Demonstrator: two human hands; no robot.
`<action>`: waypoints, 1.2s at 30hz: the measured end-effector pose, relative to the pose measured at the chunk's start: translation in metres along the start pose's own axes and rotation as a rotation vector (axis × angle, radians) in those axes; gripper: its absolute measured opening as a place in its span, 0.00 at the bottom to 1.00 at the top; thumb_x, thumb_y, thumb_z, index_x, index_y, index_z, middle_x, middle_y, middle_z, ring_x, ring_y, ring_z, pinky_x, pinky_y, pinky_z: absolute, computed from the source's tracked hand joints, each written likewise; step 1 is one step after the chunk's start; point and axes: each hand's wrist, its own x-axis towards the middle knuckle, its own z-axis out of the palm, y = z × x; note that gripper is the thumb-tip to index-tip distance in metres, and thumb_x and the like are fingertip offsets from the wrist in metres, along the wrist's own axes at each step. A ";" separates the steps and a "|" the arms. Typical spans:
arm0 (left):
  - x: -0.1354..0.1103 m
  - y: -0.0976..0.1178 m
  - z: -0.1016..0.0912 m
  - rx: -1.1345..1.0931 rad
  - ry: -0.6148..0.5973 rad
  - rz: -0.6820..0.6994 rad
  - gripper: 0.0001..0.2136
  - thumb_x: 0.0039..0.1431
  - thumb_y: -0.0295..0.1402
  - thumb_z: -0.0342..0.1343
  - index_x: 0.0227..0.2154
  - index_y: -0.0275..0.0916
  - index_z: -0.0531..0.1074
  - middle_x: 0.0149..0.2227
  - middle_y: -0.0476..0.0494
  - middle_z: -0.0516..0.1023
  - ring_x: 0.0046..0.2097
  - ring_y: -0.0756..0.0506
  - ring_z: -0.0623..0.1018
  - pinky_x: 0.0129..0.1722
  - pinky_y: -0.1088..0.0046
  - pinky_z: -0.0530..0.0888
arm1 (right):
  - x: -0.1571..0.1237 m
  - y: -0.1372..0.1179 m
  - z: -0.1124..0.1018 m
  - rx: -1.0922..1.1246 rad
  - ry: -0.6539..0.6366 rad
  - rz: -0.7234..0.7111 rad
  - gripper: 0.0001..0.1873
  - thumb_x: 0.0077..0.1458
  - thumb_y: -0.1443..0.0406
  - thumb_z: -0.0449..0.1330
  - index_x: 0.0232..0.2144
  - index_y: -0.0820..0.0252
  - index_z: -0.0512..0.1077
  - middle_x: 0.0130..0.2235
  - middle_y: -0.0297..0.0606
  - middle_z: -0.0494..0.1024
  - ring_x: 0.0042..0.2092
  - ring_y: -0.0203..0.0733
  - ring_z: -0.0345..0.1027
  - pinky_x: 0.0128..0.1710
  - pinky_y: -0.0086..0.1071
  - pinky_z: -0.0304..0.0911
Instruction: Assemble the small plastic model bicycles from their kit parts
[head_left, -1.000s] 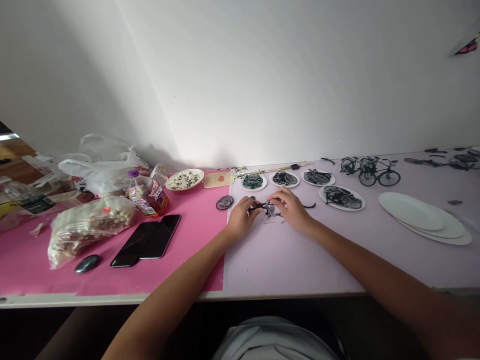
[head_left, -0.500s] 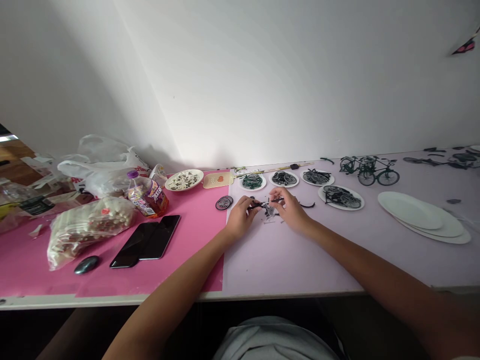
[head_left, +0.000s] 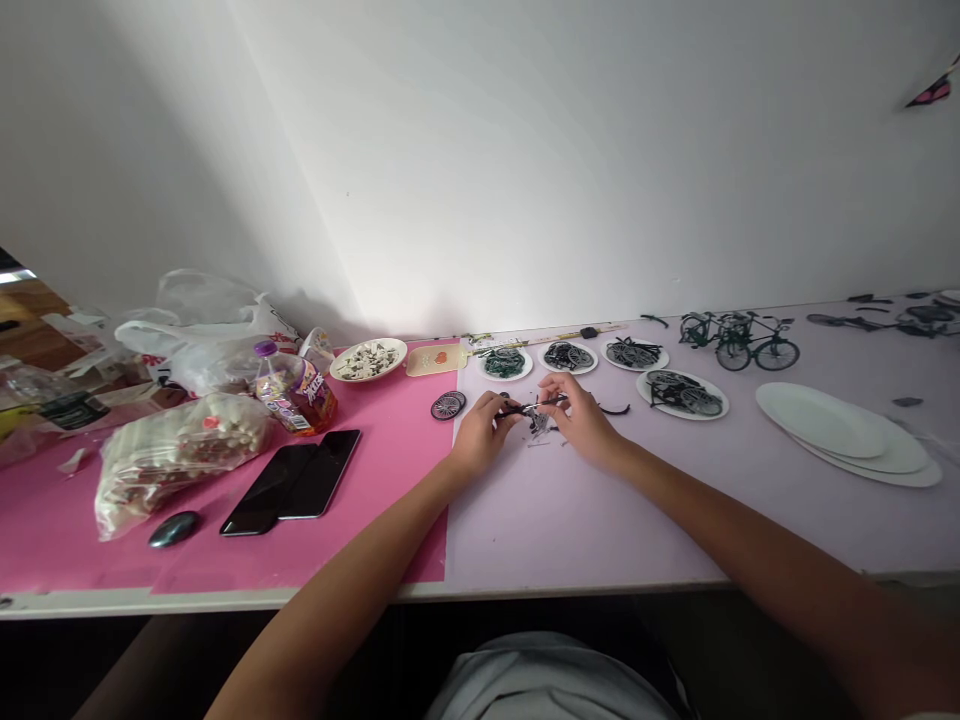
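Close together over the lilac part of the table, my left hand (head_left: 484, 432) and my right hand (head_left: 579, 415) are both closed in a pinch. The left fingers hold a small dark bicycle part (head_left: 513, 409). Between the right fingertips is a thin, dark rod-like piece (head_left: 553, 401) whose kind I cannot make out; its tip meets the left hand's part. Small grey and black pieces (head_left: 538, 424) lie beneath the fingers. Left of my left hand rest toy bicycle wheels (head_left: 448, 405). A curved black piece (head_left: 616, 409) lies just beyond my right hand.
Behind my hands stand plates of bicycle parts (head_left: 505, 377), with another parts plate (head_left: 721, 410) to the right. Assembled toy bicycles (head_left: 756, 350) stand farther back, near stacked white plates (head_left: 840, 430). On the left are a drink bottle (head_left: 294, 395), phones (head_left: 289, 490) and a bulging plastic bag (head_left: 180, 455).
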 end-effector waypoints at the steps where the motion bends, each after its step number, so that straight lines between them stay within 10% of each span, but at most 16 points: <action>1: 0.000 0.000 0.000 -0.001 -0.001 -0.001 0.09 0.70 0.38 0.56 0.44 0.39 0.76 0.44 0.39 0.77 0.43 0.44 0.80 0.40 0.69 0.78 | 0.000 0.000 0.000 -0.001 0.000 0.000 0.13 0.62 0.62 0.60 0.48 0.51 0.66 0.41 0.38 0.76 0.45 0.46 0.72 0.44 0.40 0.69; 36: -0.001 -0.010 0.004 0.029 -0.020 0.028 0.08 0.69 0.38 0.57 0.44 0.39 0.76 0.41 0.40 0.76 0.40 0.45 0.78 0.39 0.69 0.78 | -0.002 -0.013 -0.006 -0.146 -0.158 -0.007 0.11 0.69 0.56 0.54 0.47 0.51 0.73 0.46 0.42 0.77 0.46 0.48 0.74 0.42 0.39 0.70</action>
